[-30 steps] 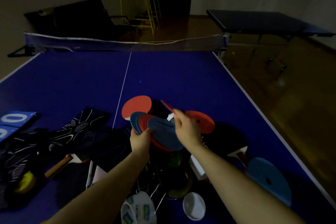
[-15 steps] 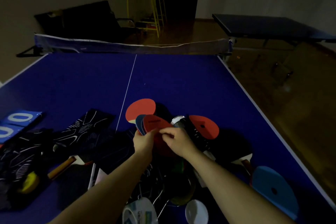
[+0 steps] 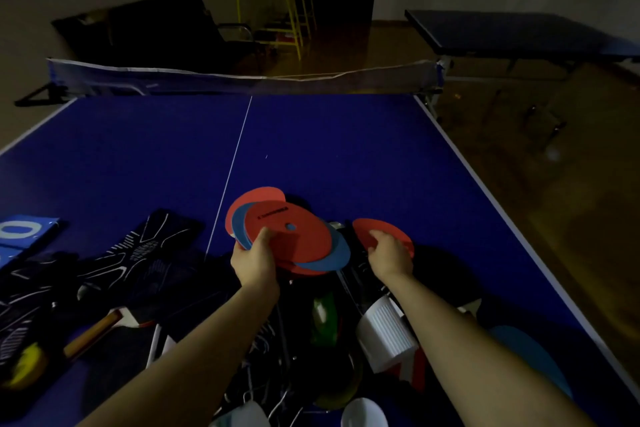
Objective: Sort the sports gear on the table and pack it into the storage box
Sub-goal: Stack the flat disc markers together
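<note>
My left hand [image 3: 254, 260] grips a stack of flat red and blue discs [image 3: 294, 236] by its near left edge, thumb on the top red disc, just above the blue table tennis table [image 3: 346, 156]. My right hand [image 3: 389, 255] reaches to the right and its fingers curl over the near edge of a single red disc [image 3: 379, 232] lying on dark gear. Another red disc [image 3: 256, 196] lies behind the stack. No storage box shows.
Black patterned gloves [image 3: 138, 250], a wooden-handled paddle [image 3: 93, 334] and a yellow ball [image 3: 24, 366] lie at left, beside a blue scoreboard [image 3: 20, 234]. Near me sit a white ribbed box [image 3: 386, 333], a green bottle [image 3: 323, 319] and a light blue disc [image 3: 533, 357]. The net [image 3: 242, 78] crosses the far end.
My right hand left the stack and moved right onto the single red disc. A red disc now lies on top of the stack, which my left hand holds alone.
</note>
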Demonstrator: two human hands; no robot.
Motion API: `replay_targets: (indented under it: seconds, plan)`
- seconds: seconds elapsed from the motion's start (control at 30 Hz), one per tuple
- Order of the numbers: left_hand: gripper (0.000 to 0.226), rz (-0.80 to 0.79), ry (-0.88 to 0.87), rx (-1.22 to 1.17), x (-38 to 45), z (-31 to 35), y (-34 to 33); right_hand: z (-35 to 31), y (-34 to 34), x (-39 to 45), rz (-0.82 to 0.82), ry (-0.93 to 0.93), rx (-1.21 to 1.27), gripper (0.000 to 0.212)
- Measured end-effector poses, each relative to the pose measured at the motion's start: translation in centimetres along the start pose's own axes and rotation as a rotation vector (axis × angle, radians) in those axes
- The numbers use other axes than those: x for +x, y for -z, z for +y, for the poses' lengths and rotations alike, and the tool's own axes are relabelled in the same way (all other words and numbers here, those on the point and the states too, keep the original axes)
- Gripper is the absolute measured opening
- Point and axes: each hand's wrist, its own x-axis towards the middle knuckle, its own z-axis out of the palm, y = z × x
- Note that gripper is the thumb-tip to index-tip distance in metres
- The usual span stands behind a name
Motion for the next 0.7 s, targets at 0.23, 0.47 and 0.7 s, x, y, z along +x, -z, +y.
replay_targets:
  seconds: [0.23, 0.47, 0.7]
  plan:
    - [0.025, 0.029, 0.008, 0.047, 1.1, -0.4, -0.9, 0.5, -1.3, 2.3, -0.080, -0.063, 0.031, 0.025]
    - [0.017, 0.033, -0.001, 0.064, 1.4, -1.2, -1.1, 1.6, -2.1, 3.1, -0.099, -0.063, 0.001, 0.031]
    - [0.017, 0.057, -0.019, 0.073, 1.5, -1.2, -1.3, 2.7, -2.1, 4.1, -0.222, -0.094, 0.051, 0.044]
